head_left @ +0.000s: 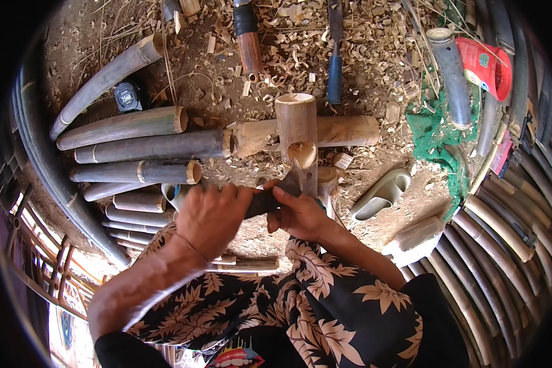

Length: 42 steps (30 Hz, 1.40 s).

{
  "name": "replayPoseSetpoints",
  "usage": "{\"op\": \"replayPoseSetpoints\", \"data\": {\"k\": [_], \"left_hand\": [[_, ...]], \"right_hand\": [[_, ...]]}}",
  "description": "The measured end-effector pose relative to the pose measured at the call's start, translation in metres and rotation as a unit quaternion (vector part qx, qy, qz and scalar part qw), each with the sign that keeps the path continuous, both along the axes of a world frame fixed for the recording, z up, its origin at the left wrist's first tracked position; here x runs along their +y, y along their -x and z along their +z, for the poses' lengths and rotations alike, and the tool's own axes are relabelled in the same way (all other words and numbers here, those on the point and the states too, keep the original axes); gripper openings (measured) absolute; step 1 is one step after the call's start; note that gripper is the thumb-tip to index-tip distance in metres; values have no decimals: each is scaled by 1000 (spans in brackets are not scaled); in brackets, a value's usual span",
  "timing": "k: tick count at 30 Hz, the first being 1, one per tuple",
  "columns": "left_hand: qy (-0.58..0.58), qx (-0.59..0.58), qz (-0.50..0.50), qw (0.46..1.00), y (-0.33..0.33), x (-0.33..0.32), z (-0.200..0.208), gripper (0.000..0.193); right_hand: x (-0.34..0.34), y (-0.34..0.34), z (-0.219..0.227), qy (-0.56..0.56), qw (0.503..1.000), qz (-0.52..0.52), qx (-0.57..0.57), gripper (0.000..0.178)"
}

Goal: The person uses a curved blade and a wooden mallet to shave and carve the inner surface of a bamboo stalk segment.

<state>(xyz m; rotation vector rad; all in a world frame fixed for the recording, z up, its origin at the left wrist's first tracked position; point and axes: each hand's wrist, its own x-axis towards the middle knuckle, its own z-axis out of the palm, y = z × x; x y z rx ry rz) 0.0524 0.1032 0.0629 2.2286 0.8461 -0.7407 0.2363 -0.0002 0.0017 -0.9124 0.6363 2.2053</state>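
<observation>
One pale, cylindrical bamboo tube [297, 126] with a hollowed opening is seen crosswise over one brown bamboo log [349, 130]; it is judged light, stiff, prone to splitting, best gripped by its uncut wall. One dark, pointed knife [265, 202] is held at the opening, its handle wrapped by the left hand's [211, 211] curled fingers, its forward part pinched by the right hand [299, 213]. One blue-handled metal chisel [335, 80] and one black tape measure [127, 97] are counted.

Smooth, matt bamboo tube [296, 122]
</observation>
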Motion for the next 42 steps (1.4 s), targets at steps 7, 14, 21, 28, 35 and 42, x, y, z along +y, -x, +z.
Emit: {"op": "replayPoseSetpoints", "data": {"k": [7,14,21,28,35,42], "left_hand": [[176,-31,22,984,-3,12,-23,16],[49,-190,183,963,-31,-74,-28,19],[80,-31,62,994,-7,-5,-8,16],[249,7,151,957,-7,-22,-30,31],[254,-92,417,868,-48,-104,-37,32],[275,-110,539,789,-95,-143,-42,54]], "right_hand": [[-6,-15,-4,-20,994,75,-75,28],[5,-51,41,-135,901,290,-293,23],[7,-19,11,19,999,32,-33,24],[7,-23,7,-31,965,166,-199,22],[0,-25,4,-102,787,399,-460,32],[-15,-31,-6,-267,591,462,-606,35]]}}
